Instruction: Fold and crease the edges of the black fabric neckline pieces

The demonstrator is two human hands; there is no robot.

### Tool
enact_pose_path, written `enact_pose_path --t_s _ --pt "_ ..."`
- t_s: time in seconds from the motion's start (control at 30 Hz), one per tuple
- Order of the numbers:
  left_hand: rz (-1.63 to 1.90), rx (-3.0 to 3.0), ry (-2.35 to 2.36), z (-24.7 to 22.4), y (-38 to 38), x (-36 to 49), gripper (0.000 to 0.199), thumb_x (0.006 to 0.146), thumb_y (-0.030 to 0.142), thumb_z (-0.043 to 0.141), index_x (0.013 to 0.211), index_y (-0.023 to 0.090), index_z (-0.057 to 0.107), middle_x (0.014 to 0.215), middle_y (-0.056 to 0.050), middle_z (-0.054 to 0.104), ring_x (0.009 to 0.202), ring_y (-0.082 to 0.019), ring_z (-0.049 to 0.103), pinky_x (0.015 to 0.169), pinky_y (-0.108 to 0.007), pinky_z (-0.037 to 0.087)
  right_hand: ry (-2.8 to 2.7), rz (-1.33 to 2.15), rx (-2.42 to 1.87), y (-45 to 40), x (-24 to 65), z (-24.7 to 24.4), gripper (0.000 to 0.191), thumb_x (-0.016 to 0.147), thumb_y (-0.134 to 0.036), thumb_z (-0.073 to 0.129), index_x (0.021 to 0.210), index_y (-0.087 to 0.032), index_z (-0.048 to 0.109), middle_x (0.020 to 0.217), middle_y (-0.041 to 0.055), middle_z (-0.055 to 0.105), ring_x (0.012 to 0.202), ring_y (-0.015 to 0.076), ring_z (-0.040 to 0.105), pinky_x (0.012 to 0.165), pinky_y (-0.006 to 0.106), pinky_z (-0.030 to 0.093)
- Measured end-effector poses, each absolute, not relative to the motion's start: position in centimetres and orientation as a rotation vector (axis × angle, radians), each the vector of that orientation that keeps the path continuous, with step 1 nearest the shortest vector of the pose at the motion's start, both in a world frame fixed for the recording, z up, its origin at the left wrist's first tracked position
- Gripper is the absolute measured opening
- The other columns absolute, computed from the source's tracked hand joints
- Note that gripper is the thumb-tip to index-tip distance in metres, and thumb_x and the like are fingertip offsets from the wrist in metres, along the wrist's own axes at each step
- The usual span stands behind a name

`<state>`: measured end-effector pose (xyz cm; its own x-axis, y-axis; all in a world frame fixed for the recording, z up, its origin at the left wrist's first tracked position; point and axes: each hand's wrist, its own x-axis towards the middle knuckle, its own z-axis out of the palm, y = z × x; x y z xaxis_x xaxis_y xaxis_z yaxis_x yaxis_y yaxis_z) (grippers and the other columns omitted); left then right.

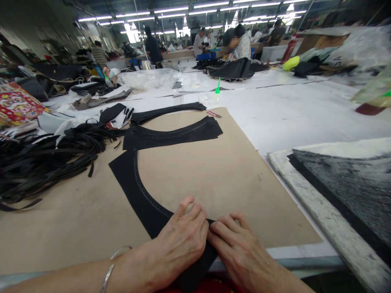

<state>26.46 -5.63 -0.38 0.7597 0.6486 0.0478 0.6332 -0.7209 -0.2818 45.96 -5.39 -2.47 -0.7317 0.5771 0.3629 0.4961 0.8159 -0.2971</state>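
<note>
One lone black panel [145, 203], two panel stacks [175, 137], one pair of snips [214, 114], one silver bangle [107, 278]

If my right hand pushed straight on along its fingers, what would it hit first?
Most likely the left hand, just ahead of the right hand at the black cloth; whether the two already touch is hard to tell.

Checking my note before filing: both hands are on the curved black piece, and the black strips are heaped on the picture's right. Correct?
Not quite: the head view shows the black strips heaped on the picture's left, not the right. The left hand and right hand are indeed on the curved black piece.
</note>
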Motion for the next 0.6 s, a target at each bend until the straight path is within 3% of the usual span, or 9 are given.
enact_pose_path --t_s 0.4,0.6 --pt "-0.154 -2.709 -1.370 -0.12 -5.40 26.27 0.023 0.078 -0.004 0.044 0.084 0.017 0.051 0.086 -0.004 0.053 0.085 -0.022 0.047 0.098 -0.044 0.031 -2.571 0.181 -0.819 -5.45 46.05 -2.38 0.028 0.084 -0.010 0.056 0.111 -0.015 0.059 0.088 0.0012 0.060 0.082 0.0160 0.050 0.084 0.037 0.032" --pt "-0.451 -2.902 -1.449 0.08 -4.92 25.81 0.018 0.088 0.005 0.048 0.078 0.018 0.054 0.082 -0.001 0.055 0.084 -0.020 0.048 0.096 -0.045 0.030 -2.569 0.223 -0.815 -5.45 46.02 -2.40 0.026 0.086 -0.009 0.052 0.110 -0.015 0.059 0.087 0.0020 0.060 0.081 0.0167 0.049 0.082 0.037 0.033"
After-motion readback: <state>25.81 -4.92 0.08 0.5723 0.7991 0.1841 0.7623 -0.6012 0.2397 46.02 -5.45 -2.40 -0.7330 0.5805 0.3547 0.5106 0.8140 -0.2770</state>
